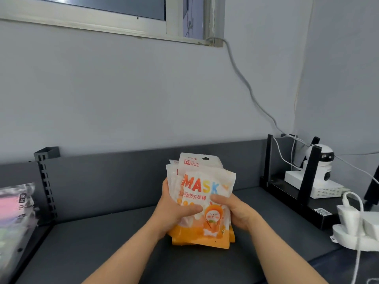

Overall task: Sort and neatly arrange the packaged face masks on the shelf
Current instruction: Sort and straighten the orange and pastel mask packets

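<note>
Single head-worn wide-angle view; faces forward, slightly down; close above grey shelf; wall fills upper half

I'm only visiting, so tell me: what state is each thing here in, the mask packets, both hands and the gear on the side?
Orange-and-white plastic mask packets: upright stack, unevenly fanned, held by both hands.
Left hand: grips the stack's left side, thumb across the front.
Right hand: grips the stack's right side.
Shiny pink-tinted plastic packets: lying at far left, untouched.
White plastic power strip: white plug inserted.
Black router: antennas upright.
</note>
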